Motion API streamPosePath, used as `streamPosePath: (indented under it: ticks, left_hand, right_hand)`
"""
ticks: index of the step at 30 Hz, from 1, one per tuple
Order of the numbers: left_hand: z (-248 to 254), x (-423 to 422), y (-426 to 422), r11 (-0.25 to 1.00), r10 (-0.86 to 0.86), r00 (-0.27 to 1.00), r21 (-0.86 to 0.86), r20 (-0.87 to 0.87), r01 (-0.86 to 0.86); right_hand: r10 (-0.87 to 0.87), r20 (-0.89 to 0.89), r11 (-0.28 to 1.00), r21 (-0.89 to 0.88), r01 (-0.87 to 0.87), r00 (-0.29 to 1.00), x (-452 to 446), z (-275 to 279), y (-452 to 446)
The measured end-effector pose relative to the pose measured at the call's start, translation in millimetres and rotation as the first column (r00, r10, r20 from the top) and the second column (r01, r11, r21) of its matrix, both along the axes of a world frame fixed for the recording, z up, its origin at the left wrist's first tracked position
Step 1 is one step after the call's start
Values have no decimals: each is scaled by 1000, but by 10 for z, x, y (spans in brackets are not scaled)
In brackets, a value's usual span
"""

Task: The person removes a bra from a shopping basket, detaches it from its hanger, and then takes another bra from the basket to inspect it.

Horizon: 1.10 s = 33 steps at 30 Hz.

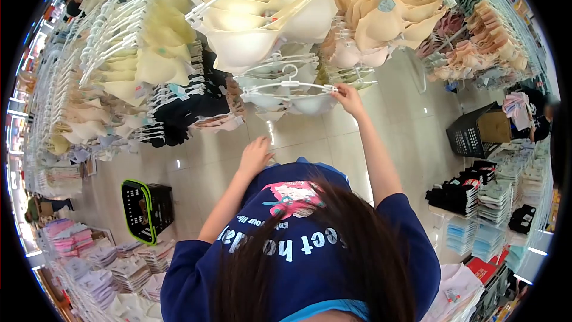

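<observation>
My right hand (pixel 348 100) pinches the right end of a white hanger (pixel 290 85) that carries a pale bluish-white bra (pixel 313 105). The hanger is level, below the larger cream bras (pixel 244 36) on the rack. My left hand (pixel 256 154) is in front of my waist, holding nothing, with its fingers apart. It touches no garment on the rack.
Beige bras (pixel 387 24) hang at the upper right, yellow ones (pixel 158 56) at the upper left. A black basket with a green rim (pixel 124 211) stands on the floor at left, another black basket (pixel 471 134) at right. Folded clothes (pixel 456 197) are stacked at lower right.
</observation>
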<state>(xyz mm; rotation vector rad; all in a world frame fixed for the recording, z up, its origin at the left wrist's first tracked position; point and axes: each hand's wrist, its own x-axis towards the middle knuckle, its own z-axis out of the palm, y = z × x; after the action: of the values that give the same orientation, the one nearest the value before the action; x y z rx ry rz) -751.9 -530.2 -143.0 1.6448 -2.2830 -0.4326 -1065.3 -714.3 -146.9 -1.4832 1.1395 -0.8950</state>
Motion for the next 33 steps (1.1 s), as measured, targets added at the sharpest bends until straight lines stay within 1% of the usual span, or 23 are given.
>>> streamPosePath:
  ticks: [3, 6, 9, 12, 13, 15, 17, 18, 19, 20, 21, 24, 25, 28, 29, 32, 33]
  left_hand:
    - [-427, 387, 365, 958, 193, 972, 190, 133, -216]
    - [-613, 542, 605, 875, 301, 936, 339, 183, -347]
    - [-695, 567, 645, 840, 397, 914, 369, 81, -397]
    - [-717, 487, 496, 843, 489, 862, 328, -138, -426]
    - [-663, 434, 408, 833, 514, 835, 346, -198, -431]
    - [-552, 294, 204, 818, 553, 773, 382, -312, -431]
    - [-459, 117, 16, 780, 625, 629, 368, -462, -506]
    - [-436, 75, -56, 759, 645, 550, 366, -531, -538]
    - [-454, 79, -125, 738, 660, 444, 413, -606, -533]
    - [-473, 78, -198, 721, 666, 333, 459, -668, -519]
    - [-468, 63, -246, 706, 665, 217, 506, -715, -496]
    - [-388, 155, -291, 845, 517, 85, 492, -852, -208]
    - [-291, 181, -284, 814, 575, 2, 571, -818, -105]
    - [-40, 257, -257, 826, 562, 53, 564, -825, 21]
    - [-26, 262, -244, 857, 514, 22, 515, -857, 19]
    - [95, 243, -217, 898, 433, -130, 414, -892, 149]
    - [147, 245, -206, 871, 471, -136, 435, -871, 228]
  right_hand:
    - [31, 8, 1000, -4, -31, 999, 37, 75, -252]
    - [82, 13, 997, -11, -82, 997, 118, 135, -428]
    - [166, -24, 985, -33, -167, 986, 191, 151, -556]
    - [203, -176, 979, 0, -206, 963, 238, 274, -553]
    - [212, -130, 975, -46, -219, 969, 257, 250, -556]
    - [257, -61, 965, -45, -260, 964, 240, 287, -514]
    - [296, 10, 955, -26, -296, 955, 210, 463, -390]
    - [317, 10, 948, 4, -317, 948, 186, 575, -312]
    - [334, 11, 942, 34, -335, 942, 152, 669, -237]
    - [348, 13, 935, 64, -348, 938, 113, 724, -167]
    - [366, 35, 928, 58, -367, 930, 66, 735, -108]
    - [360, 66, 925, 105, -365, 931, -89, 756, 81]
    - [329, 100, 933, 119, -340, 939, -138, 742, 143]
    - [236, 236, 951, 143, -274, 943, -278, 709, 305]
    - [170, 294, 957, 177, -229, 940, -307, 664, 368]
    - [100, 341, 953, 238, -188, 935, -378, 591, 527]
    - [99, 343, 942, 270, -199, 934, -406, 558, 563]
